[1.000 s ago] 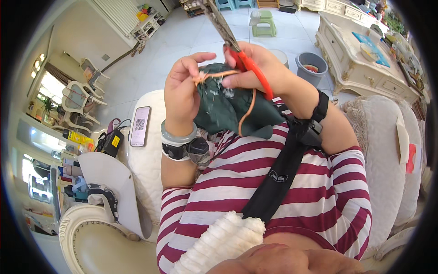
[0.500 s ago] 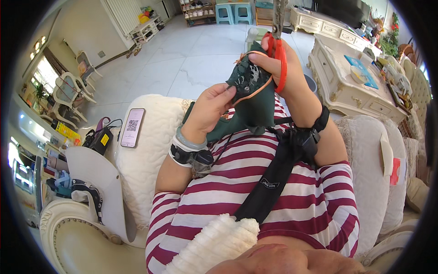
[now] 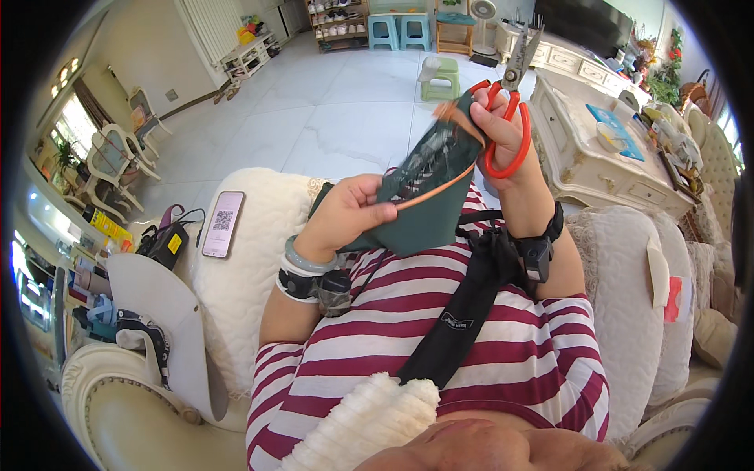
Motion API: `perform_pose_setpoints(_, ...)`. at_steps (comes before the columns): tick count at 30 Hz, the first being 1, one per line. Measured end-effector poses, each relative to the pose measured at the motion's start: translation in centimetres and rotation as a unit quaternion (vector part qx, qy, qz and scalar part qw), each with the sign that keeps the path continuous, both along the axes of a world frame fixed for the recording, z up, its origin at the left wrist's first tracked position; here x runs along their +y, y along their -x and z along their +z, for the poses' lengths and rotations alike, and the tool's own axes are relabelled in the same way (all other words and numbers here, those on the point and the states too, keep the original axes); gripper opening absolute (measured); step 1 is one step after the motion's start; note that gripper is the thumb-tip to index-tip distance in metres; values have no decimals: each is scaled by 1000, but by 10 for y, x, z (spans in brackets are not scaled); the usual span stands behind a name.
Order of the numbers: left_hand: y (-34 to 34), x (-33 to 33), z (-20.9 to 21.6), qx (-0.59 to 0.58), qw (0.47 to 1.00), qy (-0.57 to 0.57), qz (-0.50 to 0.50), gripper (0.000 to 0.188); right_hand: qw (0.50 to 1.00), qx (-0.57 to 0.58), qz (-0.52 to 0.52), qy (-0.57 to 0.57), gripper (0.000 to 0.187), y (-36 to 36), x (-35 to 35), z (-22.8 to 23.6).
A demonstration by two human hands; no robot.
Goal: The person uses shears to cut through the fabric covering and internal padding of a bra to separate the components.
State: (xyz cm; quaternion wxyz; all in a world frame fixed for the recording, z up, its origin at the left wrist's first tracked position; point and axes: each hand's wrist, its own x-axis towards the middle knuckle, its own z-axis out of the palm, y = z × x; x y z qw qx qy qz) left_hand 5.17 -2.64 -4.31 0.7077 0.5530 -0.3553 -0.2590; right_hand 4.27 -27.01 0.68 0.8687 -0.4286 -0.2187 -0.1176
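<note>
The closed left hand point(image 3: 349, 213) pinches dark-green, soft fabric point(image 3: 428, 216), the closed right hand point(image 3: 506, 133) grips it plus red-handled metal scissors point(image 3: 510, 78), and its thin orange strip point(image 3: 436, 189) looks only partly loose.

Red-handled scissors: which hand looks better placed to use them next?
Right hand, probably: it holds the red-handled scissors, which point away from the dark green fabric. The left hand grips that fabric by its orange edging, so could steady it.
</note>
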Motion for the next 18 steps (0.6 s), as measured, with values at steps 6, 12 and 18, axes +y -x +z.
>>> perform_pose_setpoints(6,3,1,13,-38,978,-145,-142,57,995,-54,42,67,20,3,-11,-2)
perform_pose_setpoints(12,23,-31,33,-17,997,24,-68,59,979,-59,17,196,23,26,15,-1)
perform_pose_setpoints(18,34,-30,36,-16,996,50,79,19,979,-64,-39,192,21,36,9,1)
